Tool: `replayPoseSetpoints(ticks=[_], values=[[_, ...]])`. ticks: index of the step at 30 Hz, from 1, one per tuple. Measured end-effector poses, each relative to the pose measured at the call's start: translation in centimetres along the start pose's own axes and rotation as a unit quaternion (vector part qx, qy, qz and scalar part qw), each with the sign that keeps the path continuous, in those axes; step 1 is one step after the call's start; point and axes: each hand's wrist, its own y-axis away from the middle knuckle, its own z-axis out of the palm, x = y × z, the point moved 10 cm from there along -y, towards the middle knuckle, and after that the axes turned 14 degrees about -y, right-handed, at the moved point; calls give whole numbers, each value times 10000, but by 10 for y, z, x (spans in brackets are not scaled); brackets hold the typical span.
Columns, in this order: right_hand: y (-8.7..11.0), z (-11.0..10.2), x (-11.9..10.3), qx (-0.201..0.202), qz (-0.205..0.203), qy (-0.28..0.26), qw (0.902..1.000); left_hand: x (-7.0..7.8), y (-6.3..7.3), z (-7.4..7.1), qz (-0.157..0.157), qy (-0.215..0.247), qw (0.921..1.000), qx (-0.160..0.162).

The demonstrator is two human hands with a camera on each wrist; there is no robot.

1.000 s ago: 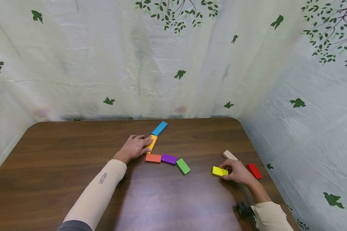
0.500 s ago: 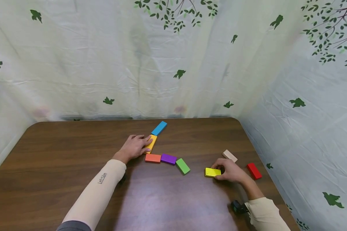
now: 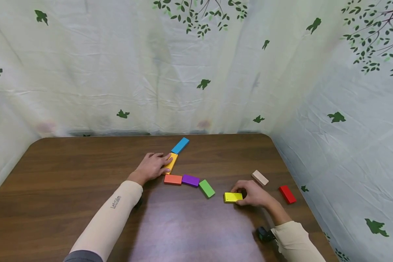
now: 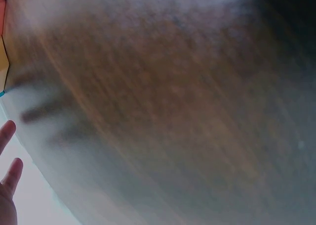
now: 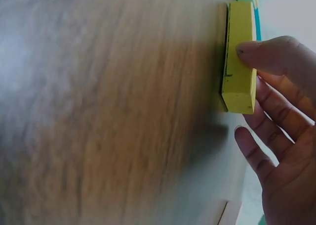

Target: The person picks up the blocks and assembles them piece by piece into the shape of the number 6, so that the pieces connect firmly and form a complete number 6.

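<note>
My right hand (image 3: 251, 193) pinches a bright yellow block (image 3: 233, 197) by its right end, low over the table. In the right wrist view the thumb presses the near long side of this block (image 5: 240, 62), while the other fingers are behind or below it. At the centre back, my left hand (image 3: 151, 166) rests with thumb and fingertips on an orange-yellow block (image 3: 172, 163). Only two raised fingers of it (image 4: 11, 173) show in the left wrist view. A blue block (image 3: 180, 145) lies beyond. An orange-red block (image 3: 173, 180), a purple block (image 3: 190, 181) and a green block (image 3: 207, 189) form a row nearer.
A pale wooden block (image 3: 259, 178) lies behind my right hand. Farther right, a red block (image 3: 287, 194) lies near the right edge of the brown table (image 3: 85, 160). A white curtain (image 3: 118, 72) with leaf prints hangs behind the table and along its right side.
My right hand has slid leftward with the yellow block, closer to the green block, and the block has turned slightly. The left hand and the other blocks have not moved.
</note>
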Motion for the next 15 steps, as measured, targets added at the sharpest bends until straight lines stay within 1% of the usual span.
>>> replayPoseSetpoints(ticks=[6, 15], values=[[-6, 7, -6, -175, -190, 24, 9997, 0, 0, 0, 2, 21, 10000, -10], [-13, 15, -16, -337, -345, 21, 9988, 2, 0, -3, 114, -24, 9997, 194]])
